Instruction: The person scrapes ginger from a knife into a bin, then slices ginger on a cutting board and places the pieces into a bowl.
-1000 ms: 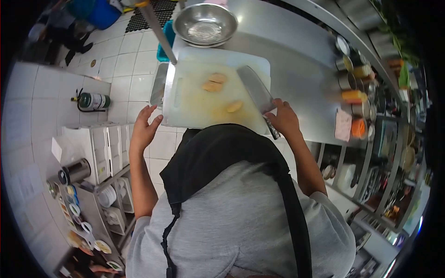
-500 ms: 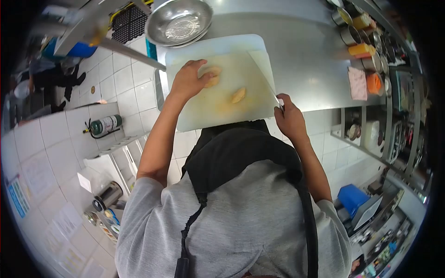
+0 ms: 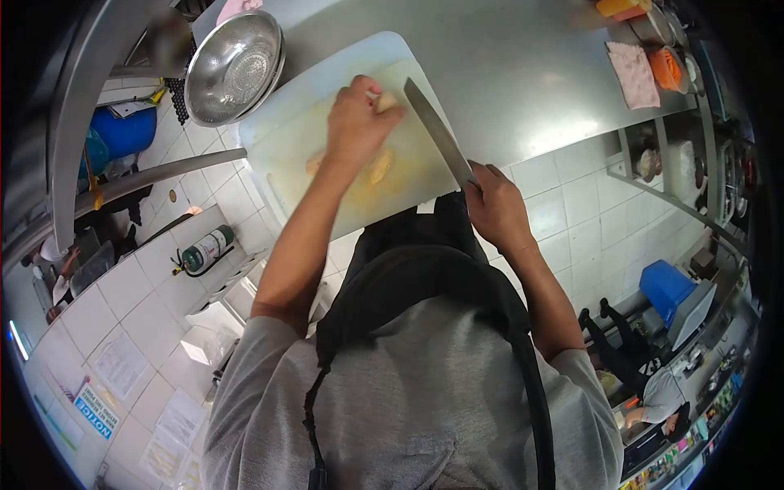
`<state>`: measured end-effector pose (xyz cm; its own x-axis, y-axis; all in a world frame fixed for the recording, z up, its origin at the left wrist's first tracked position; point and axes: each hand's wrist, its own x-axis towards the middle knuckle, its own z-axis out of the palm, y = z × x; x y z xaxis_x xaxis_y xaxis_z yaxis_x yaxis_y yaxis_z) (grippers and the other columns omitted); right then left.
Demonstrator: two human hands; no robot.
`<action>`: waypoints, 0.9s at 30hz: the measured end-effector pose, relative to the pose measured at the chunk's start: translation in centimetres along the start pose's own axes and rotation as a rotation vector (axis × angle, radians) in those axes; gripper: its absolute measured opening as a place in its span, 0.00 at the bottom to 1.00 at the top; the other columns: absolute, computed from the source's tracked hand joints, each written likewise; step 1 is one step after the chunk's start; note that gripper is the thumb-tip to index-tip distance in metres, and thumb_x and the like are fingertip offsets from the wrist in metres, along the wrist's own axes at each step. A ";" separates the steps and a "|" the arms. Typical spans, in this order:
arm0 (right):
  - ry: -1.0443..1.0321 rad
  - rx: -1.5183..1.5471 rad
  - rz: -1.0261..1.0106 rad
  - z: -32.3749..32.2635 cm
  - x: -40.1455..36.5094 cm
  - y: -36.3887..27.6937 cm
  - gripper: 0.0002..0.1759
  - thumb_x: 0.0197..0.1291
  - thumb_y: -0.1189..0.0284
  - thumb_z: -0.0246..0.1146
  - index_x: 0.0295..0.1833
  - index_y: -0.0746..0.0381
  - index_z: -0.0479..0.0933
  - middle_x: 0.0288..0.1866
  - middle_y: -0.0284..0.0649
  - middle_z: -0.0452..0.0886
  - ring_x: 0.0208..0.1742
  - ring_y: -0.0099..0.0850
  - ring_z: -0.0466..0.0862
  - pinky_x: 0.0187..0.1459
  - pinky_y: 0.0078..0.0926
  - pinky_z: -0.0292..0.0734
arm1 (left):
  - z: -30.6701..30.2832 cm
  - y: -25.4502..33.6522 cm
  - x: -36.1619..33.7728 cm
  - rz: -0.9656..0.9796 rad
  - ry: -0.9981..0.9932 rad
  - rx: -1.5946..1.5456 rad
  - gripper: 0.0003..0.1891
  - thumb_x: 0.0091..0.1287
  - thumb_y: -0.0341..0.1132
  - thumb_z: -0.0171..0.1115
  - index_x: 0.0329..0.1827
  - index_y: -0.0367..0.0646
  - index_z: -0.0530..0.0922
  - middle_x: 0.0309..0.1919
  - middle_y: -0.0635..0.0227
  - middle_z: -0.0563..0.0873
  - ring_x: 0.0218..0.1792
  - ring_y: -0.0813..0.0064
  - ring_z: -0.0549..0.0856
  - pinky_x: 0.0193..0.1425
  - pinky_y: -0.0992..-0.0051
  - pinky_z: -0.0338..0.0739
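Over the white cutting board (image 3: 286, 122), my left hand (image 3: 358, 121) has its fingers closed round a pale yellowish piece of food (image 3: 385, 103). My right hand (image 3: 496, 206) grips the handle of a large knife (image 3: 438, 131) at the board's right edge. The blade points up and to the left, close to the held piece but apart from it. Another yellowish piece (image 3: 380, 166) lies on the board below my left hand. One more piece (image 3: 314, 163) shows partly beside my left wrist.
Stacked metal colanders (image 3: 233, 69) stand at the board's upper left. On the steel counter (image 3: 523, 73) lies a pink cloth (image 3: 633, 75) beside an orange cloth in a container (image 3: 665, 69). A co-worker (image 3: 653, 392) is at the lower right.
My left hand has moved toward the knife with a piece in its fingers. The knife now shows more of its blade's flat side. The view has turned, and a co-worker shows at lower right.
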<state>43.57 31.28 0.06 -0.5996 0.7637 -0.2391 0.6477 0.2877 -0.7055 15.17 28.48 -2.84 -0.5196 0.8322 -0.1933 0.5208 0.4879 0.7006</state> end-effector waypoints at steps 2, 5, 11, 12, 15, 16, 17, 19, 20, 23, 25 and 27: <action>-0.006 -0.005 -0.006 -0.4 0.7 -0.5 0.19 0.73 0.75 0.64 0.67 0.65 0.82 0.52 0.58 0.88 0.49 0.63 0.89 0.51 0.57 0.86 | 2.1 1.9 -0.5 -0.051 -0.017 -0.039 0.29 0.58 0.43 0.83 0.61 0.42 0.83 0.53 0.54 0.86 0.54 0.53 0.89 0.62 0.57 0.85; -0.057 -0.048 -0.011 -1.4 2.0 -0.3 0.18 0.72 0.77 0.63 0.65 0.66 0.81 0.51 0.59 0.88 0.49 0.62 0.90 0.52 0.57 0.87 | 2.9 1.0 -0.8 -0.001 -0.084 -0.094 0.26 0.61 0.37 0.85 0.61 0.41 0.85 0.58 0.53 0.85 0.48 0.58 0.92 0.55 0.63 0.87; -0.080 -0.066 -0.148 -2.7 2.3 1.1 0.14 0.68 0.79 0.63 0.58 0.69 0.79 0.49 0.58 0.87 0.46 0.61 0.91 0.49 0.57 0.89 | 3.9 0.4 -3.2 0.040 -0.111 -0.267 0.20 0.65 0.30 0.83 0.60 0.43 0.88 0.58 0.58 0.88 0.43 0.66 0.94 0.48 0.67 0.88; -0.139 -0.094 -0.120 -3.2 2.2 1.1 0.15 0.69 0.78 0.63 0.60 0.69 0.78 0.50 0.58 0.88 0.46 0.61 0.91 0.49 0.57 0.88 | 3.8 1.0 -3.7 0.062 -0.116 -0.178 0.21 0.66 0.31 0.84 0.60 0.43 0.88 0.57 0.59 0.89 0.46 0.66 0.94 0.48 0.67 0.89; -0.216 -0.163 -0.067 -2.9 1.8 1.4 0.15 0.71 0.78 0.62 0.61 0.67 0.75 0.49 0.59 0.87 0.46 0.61 0.91 0.48 0.57 0.88 | 3.7 1.3 -4.1 0.201 -0.053 0.009 0.22 0.64 0.34 0.86 0.60 0.43 0.88 0.55 0.62 0.91 0.53 0.65 0.92 0.50 0.66 0.87; -0.228 -0.211 -0.049 -2.7 1.9 1.4 0.14 0.71 0.79 0.61 0.60 0.67 0.74 0.48 0.59 0.87 0.44 0.61 0.91 0.47 0.57 0.89 | 3.9 1.0 -4.1 0.201 -0.059 0.008 0.22 0.64 0.34 0.86 0.60 0.43 0.88 0.55 0.62 0.91 0.53 0.65 0.92 0.50 0.66 0.87; -0.229 -0.210 -0.043 -2.4 2.0 1.6 0.14 0.71 0.79 0.61 0.60 0.67 0.74 0.48 0.59 0.87 0.44 0.61 0.91 0.47 0.57 0.89 | 4.3 0.5 -4.2 0.274 -0.026 0.009 0.22 0.64 0.35 0.87 0.59 0.43 0.89 0.55 0.62 0.90 0.54 0.64 0.91 0.51 0.65 0.86; -0.161 -0.199 -0.113 -1.9 2.3 2.0 0.15 0.64 0.80 0.62 0.56 0.69 0.75 0.44 0.58 0.86 0.41 0.57 0.93 0.45 0.49 0.91 | 4.8 0.7 -4.2 0.346 0.002 0.007 0.22 0.64 0.36 0.87 0.59 0.43 0.89 0.54 0.61 0.90 0.56 0.63 0.90 0.52 0.65 0.85; -0.164 -0.197 -0.108 -1.8 2.2 2.0 0.15 0.64 0.80 0.62 0.56 0.69 0.75 0.44 0.58 0.86 0.41 0.57 0.93 0.45 0.49 0.91 | 5.1 0.7 -4.3 0.323 0.010 0.002 0.23 0.64 0.37 0.87 0.59 0.43 0.88 0.54 0.62 0.90 0.55 0.63 0.89 0.53 0.64 0.85; -0.138 -0.196 -0.160 -1.9 2.3 1.6 0.14 0.64 0.80 0.62 0.56 0.69 0.74 0.43 0.56 0.86 0.40 0.56 0.93 0.44 0.49 0.91 | 5.6 0.9 -4.7 0.289 0.045 0.001 0.24 0.64 0.38 0.87 0.60 0.44 0.87 0.54 0.63 0.89 0.54 0.62 0.89 0.54 0.63 0.85; -0.179 -0.242 -0.141 -1.9 2.1 1.4 0.15 0.64 0.80 0.62 0.56 0.68 0.74 0.43 0.56 0.86 0.39 0.56 0.93 0.43 0.48 0.90 | 6.0 0.3 -4.7 0.282 0.065 0.005 0.25 0.64 0.38 0.87 0.61 0.45 0.86 0.54 0.63 0.88 0.53 0.62 0.88 0.54 0.63 0.85; -0.136 -0.213 -0.143 -2.1 2.0 1.7 0.15 0.64 0.81 0.62 0.56 0.68 0.74 0.43 0.56 0.86 0.39 0.56 0.93 0.43 0.48 0.90 | 6.5 -0.7 -4.5 0.280 0.118 -0.066 0.26 0.65 0.39 0.88 0.61 0.46 0.84 0.56 0.63 0.88 0.52 0.63 0.88 0.53 0.63 0.85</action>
<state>44.50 34.50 -0.23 -0.7403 0.6264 -0.2442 0.6273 0.5129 -0.5860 21.53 26.16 -6.90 -0.4392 0.8937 0.0917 0.6115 0.2226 0.7593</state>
